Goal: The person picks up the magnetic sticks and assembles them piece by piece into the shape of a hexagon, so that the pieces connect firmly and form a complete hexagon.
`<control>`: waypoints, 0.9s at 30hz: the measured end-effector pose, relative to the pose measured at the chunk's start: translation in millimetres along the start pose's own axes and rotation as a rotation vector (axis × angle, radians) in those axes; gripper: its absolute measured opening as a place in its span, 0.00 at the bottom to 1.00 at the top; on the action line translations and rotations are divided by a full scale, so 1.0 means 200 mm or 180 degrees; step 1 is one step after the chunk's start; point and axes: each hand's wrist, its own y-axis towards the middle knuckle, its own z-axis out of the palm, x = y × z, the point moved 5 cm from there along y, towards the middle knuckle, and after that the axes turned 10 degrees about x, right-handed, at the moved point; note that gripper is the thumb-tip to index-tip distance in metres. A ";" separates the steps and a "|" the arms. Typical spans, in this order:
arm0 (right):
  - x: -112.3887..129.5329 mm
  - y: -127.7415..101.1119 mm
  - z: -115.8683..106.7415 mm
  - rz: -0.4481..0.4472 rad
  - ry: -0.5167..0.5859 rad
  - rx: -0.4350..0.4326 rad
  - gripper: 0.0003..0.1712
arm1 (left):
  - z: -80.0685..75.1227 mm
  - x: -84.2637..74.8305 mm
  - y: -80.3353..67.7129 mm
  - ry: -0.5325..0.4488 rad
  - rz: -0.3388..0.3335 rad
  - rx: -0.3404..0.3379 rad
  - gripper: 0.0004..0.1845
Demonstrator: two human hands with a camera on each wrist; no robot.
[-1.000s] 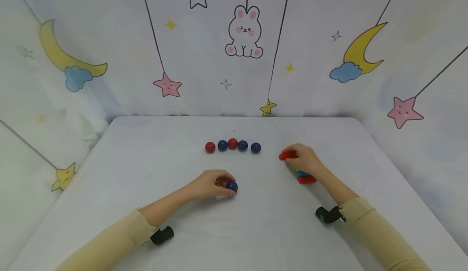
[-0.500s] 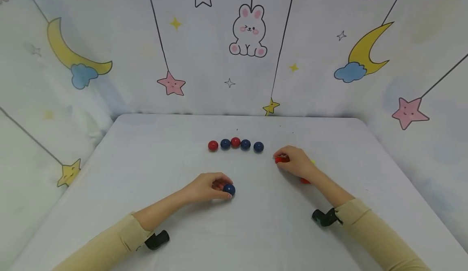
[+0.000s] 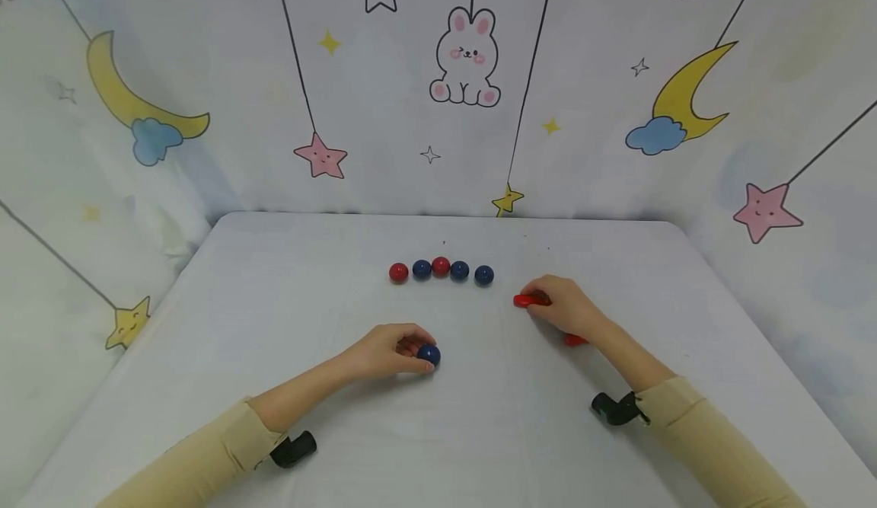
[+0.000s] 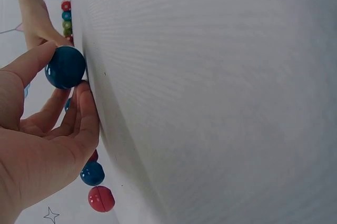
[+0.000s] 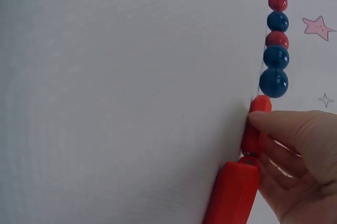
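My left hand (image 3: 413,349) rests on the white table (image 3: 274,317) and pinches a dark blue ball (image 3: 429,355) between thumb and fingers; the left wrist view shows the ball (image 4: 65,67) at my fingertips. My right hand (image 3: 544,300) grips a red rod-shaped toy (image 3: 526,300) whose tip points left. In the right wrist view the red tip (image 5: 259,104) lies just short of the nearest blue ball (image 5: 274,82), and a ribbed red handle (image 5: 234,192) runs under my palm. Farther back, a row of red and blue balls (image 3: 441,267) lies on the table.
Cartoon-printed fabric walls (image 3: 466,59) close in the table on the back and both sides. Black wrist cameras (image 3: 293,448) sit on both forearms. In the left wrist view, coloured beads (image 4: 67,16) show by the far hand.
My right hand has shifted slightly left with the red rod, bringing its tip closer to the row of balls and covering the coloured beads. My left hand still holds the blue ball in place.
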 end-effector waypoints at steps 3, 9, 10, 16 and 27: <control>0.02 0.00 0.00 -0.0107 -0.0030 -0.0028 0.14 | 0.00 0.00 0.00 -0.0001 -0.0006 0.0006 0.18; 0.06 0.02 0.03 -0.0251 0.0117 -0.0022 0.14 | 0.00 0.01 0.00 -0.0002 -0.0004 0.0011 0.18; 0.07 0.03 0.03 -0.0263 0.0157 0.0009 0.14 | 0.00 0.01 0.00 0.0001 -0.0001 0.0011 0.18; 0.14 0.04 0.09 -0.0262 0.0346 0.0230 0.13 | 0.00 0.01 0.00 0.0001 -0.0012 0.0002 0.18; 0.32 0.06 0.17 -0.0541 0.0336 0.0453 0.15 | 0.00 0.00 0.00 -0.0042 -0.0048 0.0034 0.18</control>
